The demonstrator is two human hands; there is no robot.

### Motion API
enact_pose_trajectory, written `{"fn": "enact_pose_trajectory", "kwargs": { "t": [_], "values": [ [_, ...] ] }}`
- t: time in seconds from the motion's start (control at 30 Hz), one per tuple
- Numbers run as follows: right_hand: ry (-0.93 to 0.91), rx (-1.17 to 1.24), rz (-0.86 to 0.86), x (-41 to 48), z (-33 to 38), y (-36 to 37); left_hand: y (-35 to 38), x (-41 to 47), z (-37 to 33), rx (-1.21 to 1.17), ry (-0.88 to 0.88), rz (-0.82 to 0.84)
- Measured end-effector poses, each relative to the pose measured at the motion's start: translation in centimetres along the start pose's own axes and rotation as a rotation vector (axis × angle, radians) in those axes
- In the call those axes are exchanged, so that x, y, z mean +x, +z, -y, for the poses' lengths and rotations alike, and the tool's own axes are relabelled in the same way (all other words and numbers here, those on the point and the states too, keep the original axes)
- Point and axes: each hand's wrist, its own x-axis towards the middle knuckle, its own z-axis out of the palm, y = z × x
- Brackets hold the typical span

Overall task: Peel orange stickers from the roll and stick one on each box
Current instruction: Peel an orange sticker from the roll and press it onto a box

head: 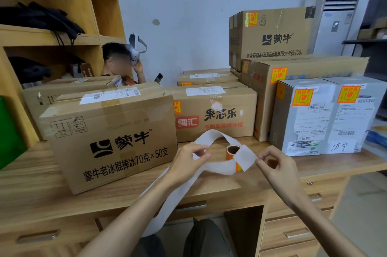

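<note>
Presently the peeling step is under way: the left hand is pinching the white backing strip between thumb and curled fingers. The right hand is pinching the free corner of a white flap at the strip's end, with an orange edge showing just beneath it. The roll, a brown core with a thin orange winding, is standing on the desk between the hands and slightly farther off.

The next move appears to call for pulling the sticker clear and pressing it onto the near-left carton, which is showing no orange sticker on its visible faces. That carton is carrying the print "蒙牛" and "蒙牛老冰棍棒冰70克×50支". The middle carton is displaying "雪汇" and "果芯乐". The white boxes at right are bearing orange stickers and a handwritten "济宁".
</note>
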Motion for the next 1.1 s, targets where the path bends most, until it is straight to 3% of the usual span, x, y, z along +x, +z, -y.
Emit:
{"fn": "enact_pose_trajectory", "kwargs": {
  "t": [0.27, 0.43, 0.6, 0.93, 1.1],
  "values": [
    [-0.361, -0.197, -0.1, 2.5, 6.0, 3.6, -4.7, -0.6, -4.8, -0.092, 0.09, -0.282],
    [-0.658, -0.504, -0.155, 2.8, 9.8, 7.5, -6.8, -2.0, -7.4, -0.205, 0.022, -0.407],
    [-0.844, -0.587, -0.274, 1.9, 12.5, 10.0, -8.7, -2.7, -7.4, -0.238, -0.035, -0.473],
    [-0.945, -0.511, -0.198, 1.9, 13.3, 10.3, -11.4, -3.8, -6.8, -0.286, -0.115, -0.469],
    [-0.863, -0.329, -0.148, 2.7, 13.0, 10.2, -12.6, -4.6, -6.9, -0.317, -0.112, -0.449]
  ]
}}
